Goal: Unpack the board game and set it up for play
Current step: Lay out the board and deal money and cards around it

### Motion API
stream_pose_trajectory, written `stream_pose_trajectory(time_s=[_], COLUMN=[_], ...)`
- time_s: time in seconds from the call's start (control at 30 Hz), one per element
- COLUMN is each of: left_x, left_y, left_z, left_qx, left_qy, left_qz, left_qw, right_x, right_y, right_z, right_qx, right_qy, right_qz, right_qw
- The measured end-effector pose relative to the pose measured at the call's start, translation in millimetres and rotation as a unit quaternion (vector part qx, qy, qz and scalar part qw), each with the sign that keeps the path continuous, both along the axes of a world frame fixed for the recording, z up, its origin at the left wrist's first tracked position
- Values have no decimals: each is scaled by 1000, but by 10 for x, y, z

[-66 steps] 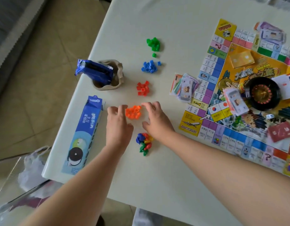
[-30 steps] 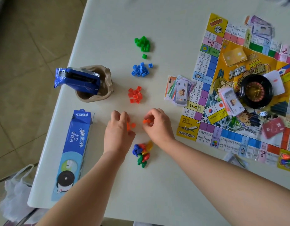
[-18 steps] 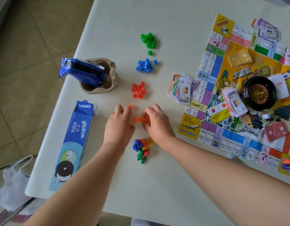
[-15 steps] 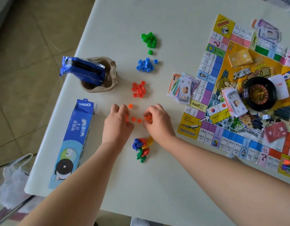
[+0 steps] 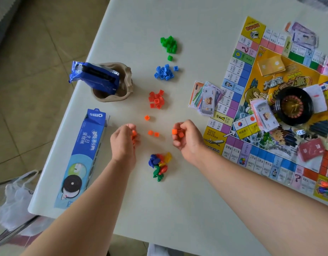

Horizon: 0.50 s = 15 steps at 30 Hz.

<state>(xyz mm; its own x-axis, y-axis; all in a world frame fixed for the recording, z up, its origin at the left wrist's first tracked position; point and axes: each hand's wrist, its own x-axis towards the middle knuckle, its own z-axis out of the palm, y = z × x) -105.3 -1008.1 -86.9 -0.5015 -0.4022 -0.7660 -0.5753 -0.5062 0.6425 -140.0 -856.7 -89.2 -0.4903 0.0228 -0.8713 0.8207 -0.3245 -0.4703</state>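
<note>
My left hand holds a few small orange cubes in its curled fingers. My right hand grips other orange cubes. Three loose orange cubes lie on the white table between and just beyond the hands. Farther off sit separate piles of red cubes, blue cubes and green cubes. A heap of mixed coloured pawns lies near my wrists. The game board is spread at the right with a black roulette wheel, card stacks and a die on it.
Play money lies at the board's left edge. An Oreo box lies along the table's left edge. A beige pot holding a blue cookie packet stands behind it. A plastic bag hangs below the table's corner.
The orange pile between my hands has been broken up. Both hands have picked up orange cubes and drawn apart, leaving three cubes on the table.
</note>
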Motion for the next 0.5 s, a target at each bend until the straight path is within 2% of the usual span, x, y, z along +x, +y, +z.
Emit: stream_pose_trajectory(time_s=[0.07,0.1,0.13,0.17,0.2,0.23,0.3,0.37,0.43,0.47,0.5], left_x=[13,20,21,21,23,34,59,58,41,24,8], left_y=[-35,-41,-45,-43,-45,-49,-55,-32,13,29,34], left_z=[60,73,74,52,18,-30,-110,-114,-110,-117,-137], left_qx=[72,74,50,-3,-84,-190,-363,-427,-458,-473,-488], left_qy=[0,-9,-20,-27,-31,-31,-14,3,5,3,-3], left_qz=[38,28,-3,-58,-143,-247,-410,-483,-532,-553,-567], left_qw=[997,997,999,998,986,950,837,765,712,686,663], right_x=[6,18,32,45,61,77,93,89,60,45,32], right_y=[-20,-30,-43,-50,-58,-67,-106,-147,-174,-179,-164], right_z=[-14,-28,-46,-58,-74,-82,-82,-109,-143,-159,-173], right_qx=[5,51,122,203,275,326,380,416,438,433,416], right_qy=[12,38,81,136,189,224,254,284,295,290,283], right_qz=[39,103,195,293,379,447,534,566,574,573,565], right_qw=[999,993,970,924,863,802,711,653,625,632,654])
